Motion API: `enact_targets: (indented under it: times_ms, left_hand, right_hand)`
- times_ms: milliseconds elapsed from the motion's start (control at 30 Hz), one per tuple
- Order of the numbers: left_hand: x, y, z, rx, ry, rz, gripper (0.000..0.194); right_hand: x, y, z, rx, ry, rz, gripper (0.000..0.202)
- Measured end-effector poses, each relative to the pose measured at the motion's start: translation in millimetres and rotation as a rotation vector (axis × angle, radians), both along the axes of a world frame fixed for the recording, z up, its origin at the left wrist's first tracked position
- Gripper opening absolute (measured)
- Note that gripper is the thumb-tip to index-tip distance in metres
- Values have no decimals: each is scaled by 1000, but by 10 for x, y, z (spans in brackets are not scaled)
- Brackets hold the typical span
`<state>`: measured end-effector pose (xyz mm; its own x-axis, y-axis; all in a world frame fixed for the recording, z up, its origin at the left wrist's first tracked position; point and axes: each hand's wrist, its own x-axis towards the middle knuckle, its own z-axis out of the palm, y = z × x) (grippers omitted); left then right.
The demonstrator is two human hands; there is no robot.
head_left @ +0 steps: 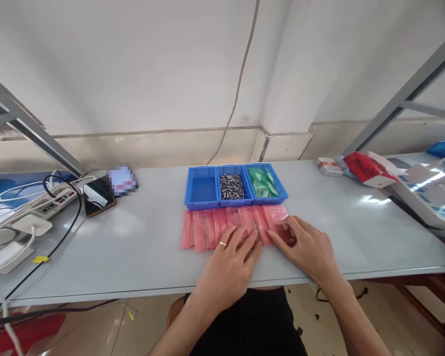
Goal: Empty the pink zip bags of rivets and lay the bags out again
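My left hand (230,267), open, and right hand (309,247), half-open, touch flat pink plastic bags (209,228) beside three blue plastic bins (202,204) at the frame's centre.

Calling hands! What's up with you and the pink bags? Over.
Left hand resting on pink bags. Right hand at the row's right end. Blue bins close behind bags. Over.
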<state>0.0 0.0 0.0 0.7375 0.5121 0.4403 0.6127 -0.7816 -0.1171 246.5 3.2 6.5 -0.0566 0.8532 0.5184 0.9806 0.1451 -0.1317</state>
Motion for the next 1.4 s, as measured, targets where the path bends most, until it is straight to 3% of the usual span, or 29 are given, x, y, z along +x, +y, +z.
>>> enact_targets:
  times_ms: [100, 233, 433, 533, 633, 700, 767, 800, 900, 933, 1100, 1200, 1300, 1400]
  left_hand:
    - [40, 4, -1, -4, 13, 23, 48]
    - [26, 5, 3, -5, 5, 23, 48]
    - [-24, -30, -36, -5, -120, 11, 43]
    - [-52, -90, 26, -225, -382, -145, 48]
    - [-83, -45, 224, -743, -715, -292, 83]
    - [-128, 143, 388, -961, -869, -283, 89]
    - [-214, 459, 544, -937, -1008, -209, 100]
    - [-273, 644, 617, -942, -1040, -218, 108]
    - [-472, 1164, 820, -1396, -923, -502, 104]
    - [-525, 1298, 879, -1493, -856, -540, 105]
    - [-530, 1627, 1012, -1406, -782, -502, 94]
    - [-424, 1642, 966, -1561, -833, -577, 102]
    - [-378, 1607, 902, -1672, -906, -532, 98]
    - [-409, 1584, 842, -1548, -1064, -355, 65]
  right_hand:
    - [-16, 56, 20, -86, 2, -6, 35]
    - [10, 65, 24, -49, 27, 76, 27]
    - [62, -79, -28, 268, 181, 80, 30]
    - [-79, -201, 59, 412, 386, 155, 24]
    - [-329, -197, 371, 296, 487, 416, 16]
    - [-463, -33, 664, 127, 514, 801, 16]
    - [-516, 249, 939, -8, 550, 1046, 19]
    - [-512, 413, 1050, -79, 595, 1088, 21]
    - [-427, 883, 1241, -235, 802, 1090, 20]
    - [-395, 1008, 1259, -269, 864, 1087, 22]
    - [-351, 1295, 1231, -444, 1004, 1199, 31]
    - [-401, 1286, 1266, -412, 1043, 1219, 19]
    - [-403, 1254, 1302, -314, 1040, 1137, 16]
    - [-318, 1252, 1225, -196, 985, 926, 13]
